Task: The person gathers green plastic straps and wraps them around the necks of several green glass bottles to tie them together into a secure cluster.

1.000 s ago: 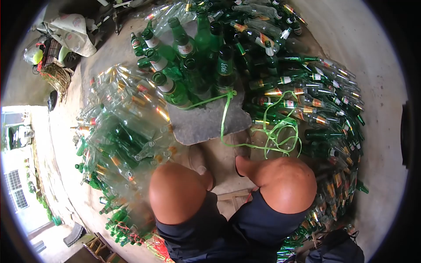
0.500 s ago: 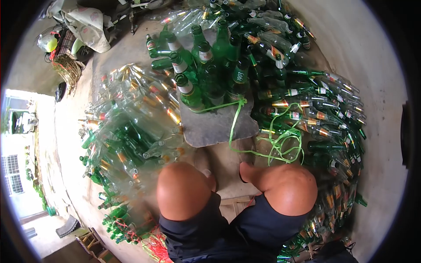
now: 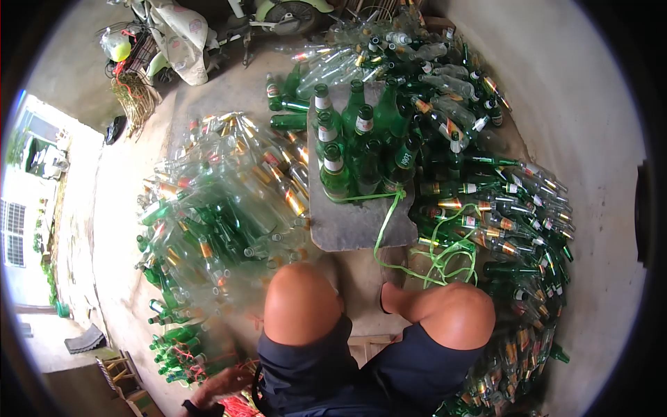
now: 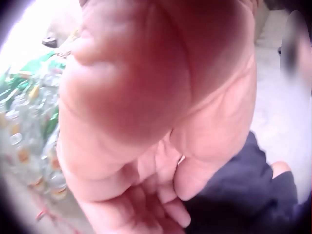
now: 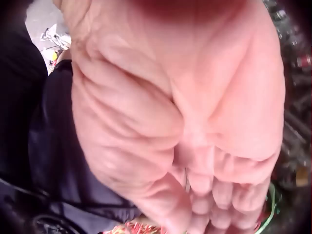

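Observation:
My left hand (image 3: 228, 384) hangs low by the left thigh, beside a heap of red string (image 3: 240, 405). In the left wrist view its fingers (image 4: 146, 207) curl loosely, and nothing shows in them. My right hand (image 5: 180, 112) is outside the head view; in its wrist view the fingers bend loosely near dark shorts (image 5: 83, 141), with red strands (image 5: 139, 228) beyond the fingertips. Several green bottles (image 3: 335, 174) stand upright on a grey board (image 3: 361, 236) before my knees. Light green string (image 3: 368, 197) runs around their bases, its loose end (image 3: 445, 260) tangled at the right.
Clear and green bottles (image 3: 229, 201) lie piled at the left. Another bottle pile (image 3: 500, 215) runs along the right wall (image 3: 590, 139). Bottles bound with red string (image 3: 180, 358) lie at the lower left. Behind stands a motorbike (image 3: 285, 15).
The head view has shifted, so the board and bottles appear lower and further right. My left hand has come into view at the lower left. The green string keeps its place around the bottles.

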{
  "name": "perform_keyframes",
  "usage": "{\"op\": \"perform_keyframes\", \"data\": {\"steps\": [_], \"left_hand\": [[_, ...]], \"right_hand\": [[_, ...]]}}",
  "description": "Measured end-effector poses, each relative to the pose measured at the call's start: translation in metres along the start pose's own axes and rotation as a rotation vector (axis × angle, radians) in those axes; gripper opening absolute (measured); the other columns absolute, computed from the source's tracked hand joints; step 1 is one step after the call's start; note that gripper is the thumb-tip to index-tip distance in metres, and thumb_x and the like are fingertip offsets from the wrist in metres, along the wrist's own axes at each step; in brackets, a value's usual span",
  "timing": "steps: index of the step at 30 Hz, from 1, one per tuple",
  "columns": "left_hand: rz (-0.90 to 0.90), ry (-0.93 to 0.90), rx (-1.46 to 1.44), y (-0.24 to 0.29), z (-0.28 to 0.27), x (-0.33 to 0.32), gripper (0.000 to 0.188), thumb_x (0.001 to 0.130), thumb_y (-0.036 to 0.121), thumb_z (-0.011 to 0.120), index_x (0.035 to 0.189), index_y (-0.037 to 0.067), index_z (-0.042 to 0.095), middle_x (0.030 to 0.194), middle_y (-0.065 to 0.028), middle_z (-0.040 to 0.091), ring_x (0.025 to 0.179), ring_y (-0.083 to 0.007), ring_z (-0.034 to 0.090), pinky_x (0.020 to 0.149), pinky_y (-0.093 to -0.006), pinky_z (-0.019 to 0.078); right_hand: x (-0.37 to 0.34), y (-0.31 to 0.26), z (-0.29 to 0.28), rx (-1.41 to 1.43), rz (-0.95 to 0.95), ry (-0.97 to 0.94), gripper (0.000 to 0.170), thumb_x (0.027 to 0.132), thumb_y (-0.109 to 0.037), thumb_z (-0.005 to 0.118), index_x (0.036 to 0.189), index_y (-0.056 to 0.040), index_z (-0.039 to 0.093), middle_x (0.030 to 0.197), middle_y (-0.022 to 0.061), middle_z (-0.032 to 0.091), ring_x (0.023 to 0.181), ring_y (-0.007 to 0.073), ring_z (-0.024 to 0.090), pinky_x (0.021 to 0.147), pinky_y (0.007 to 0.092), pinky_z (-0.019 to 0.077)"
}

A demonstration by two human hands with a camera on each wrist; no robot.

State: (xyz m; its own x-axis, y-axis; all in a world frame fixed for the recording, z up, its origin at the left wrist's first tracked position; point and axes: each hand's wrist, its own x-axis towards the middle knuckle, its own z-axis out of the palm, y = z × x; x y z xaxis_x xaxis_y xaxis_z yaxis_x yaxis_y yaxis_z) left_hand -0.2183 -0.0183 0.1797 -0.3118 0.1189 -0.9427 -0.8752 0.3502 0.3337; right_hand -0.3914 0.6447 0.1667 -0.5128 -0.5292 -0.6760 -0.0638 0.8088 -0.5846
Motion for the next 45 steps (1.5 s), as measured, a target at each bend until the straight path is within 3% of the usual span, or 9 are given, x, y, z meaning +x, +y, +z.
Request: {"op": "perform_keyframes", "data": {"steps": [1, 2, 4, 11, 20, 25, 29, 30, 45], "left_hand": [[-0.051, 0.027, -0.204, 0.040, -0.010, -0.005, 0.032, 0.106, 0.023, 0.056, 0.123, -0.002, 0.067, 0.108, -0.0144, 0.073, 0.101, -0.0219, 0.072, 0.084, -0.0376, 0.0617], [0.384, 0.020, -0.577, 0.082, -0.009, -0.033, 0.031, 0.107, 0.023, 0.055, 0.116, -0.004, 0.069, 0.103, -0.0166, 0.074, 0.095, -0.0233, 0.074, 0.076, -0.0356, 0.0638], [0.108, 0.132, -0.185, 0.155, -0.027, -0.031, 0.040, 0.105, 0.032, 0.059, 0.107, -0.007, 0.070, 0.091, -0.0153, 0.073, 0.085, -0.0242, 0.075, 0.071, -0.0359, 0.0643], [0.948, 0.365, -0.213, 0.339, -0.003, -0.044, 0.035, 0.103, 0.027, 0.064, 0.118, -0.004, 0.064, 0.100, -0.0128, 0.072, 0.078, -0.0171, 0.072, 0.059, -0.0277, 0.0586], [1.370, 0.193, -0.270, 0.476, 0.004, -0.023, 0.033, 0.103, 0.023, 0.064, 0.124, -0.002, 0.064, 0.107, -0.0121, 0.073, 0.084, -0.0166, 0.073, 0.061, -0.0271, 0.0585], [1.420, 0.401, -0.070, 0.510, -0.006, 0.010, 0.028, 0.099, 0.016, 0.065, 0.118, -0.004, 0.067, 0.104, -0.0148, 0.073, 0.078, -0.0164, 0.073, 0.063, -0.0286, 0.0579], [1.387, 1.006, 0.242, 0.497, -0.002, 0.078, 0.028, 0.084, 0.006, 0.065, 0.110, -0.003, 0.069, 0.107, -0.0268, 0.068, 0.096, -0.0465, 0.069, 0.085, -0.0491, 0.0553], [1.349, 1.114, 0.338, 0.491, 0.001, 0.094, 0.026, 0.086, 0.009, 0.069, 0.111, 0.001, 0.070, 0.098, -0.0194, 0.068, 0.081, -0.0317, 0.072, 0.071, -0.0426, 0.0562], [1.127, 0.970, 0.379, 0.467, 0.034, 0.155, 0.044, 0.088, 0.003, 0.066, 0.128, -0.004, 0.050, 0.118, -0.0253, 0.060, 0.089, -0.0450, 0.068, 0.074, -0.0504, 0.0570]], "right_hand": [[0.001, -0.002, -0.006, -0.009, -0.007, 0.005, 0.024, 0.088, -0.017, 0.070, 0.106, -0.0019, 0.073, 0.072, 0.0122, 0.069, 0.069, 0.0318, 0.072, 0.063, 0.0430, 0.0555], [-0.002, -0.006, -0.010, -0.014, -0.009, 0.004, 0.024, 0.088, -0.017, 0.070, 0.106, -0.0018, 0.073, 0.071, 0.0122, 0.069, 0.069, 0.0317, 0.073, 0.063, 0.0430, 0.0554], [-0.007, -0.011, -0.020, -0.027, -0.011, 0.009, 0.024, 0.088, -0.017, 0.070, 0.106, -0.0017, 0.074, 0.071, 0.0121, 0.069, 0.069, 0.0316, 0.073, 0.063, 0.0430, 0.0554], [0.031, -0.130, -0.149, -0.400, -0.005, 0.550, 0.014, 0.085, -0.010, 0.071, 0.096, -0.0011, 0.070, 0.091, 0.0208, 0.069, 0.081, 0.0415, 0.068, 0.073, 0.0483, 0.0542], [0.139, -0.280, -0.290, -0.304, -0.478, 0.957, 0.018, 0.087, -0.008, 0.068, 0.100, 0.0042, 0.067, 0.072, 0.0107, 0.062, 0.064, 0.0172, 0.056, 0.064, 0.0334, 0.0478], [0.221, -0.302, -0.331, -0.316, -0.614, 0.900, 0.019, 0.087, -0.011, 0.068, 0.100, 0.0036, 0.069, 0.074, 0.0119, 0.066, 0.066, 0.0162, 0.059, 0.065, 0.0330, 0.0491], [0.282, -0.300, -0.334, -0.280, -0.630, 0.871, 0.029, 0.083, -0.017, 0.073, 0.106, 0.0012, 0.072, 0.084, 0.0185, 0.073, 0.080, 0.0294, 0.073, 0.075, 0.0390, 0.0561], [0.288, -0.303, -0.330, -0.273, -0.591, 0.861, 0.032, 0.083, -0.019, 0.073, 0.109, 0.0004, 0.072, 0.088, 0.0204, 0.074, 0.084, 0.0365, 0.073, 0.079, 0.0433, 0.0570], [0.381, -0.318, -0.327, -0.780, -0.583, 0.719, 0.036, 0.085, -0.025, 0.076, 0.114, -0.0038, 0.067, 0.110, 0.0178, 0.068, 0.106, 0.0398, 0.065, 0.090, 0.0478, 0.0526]]}}
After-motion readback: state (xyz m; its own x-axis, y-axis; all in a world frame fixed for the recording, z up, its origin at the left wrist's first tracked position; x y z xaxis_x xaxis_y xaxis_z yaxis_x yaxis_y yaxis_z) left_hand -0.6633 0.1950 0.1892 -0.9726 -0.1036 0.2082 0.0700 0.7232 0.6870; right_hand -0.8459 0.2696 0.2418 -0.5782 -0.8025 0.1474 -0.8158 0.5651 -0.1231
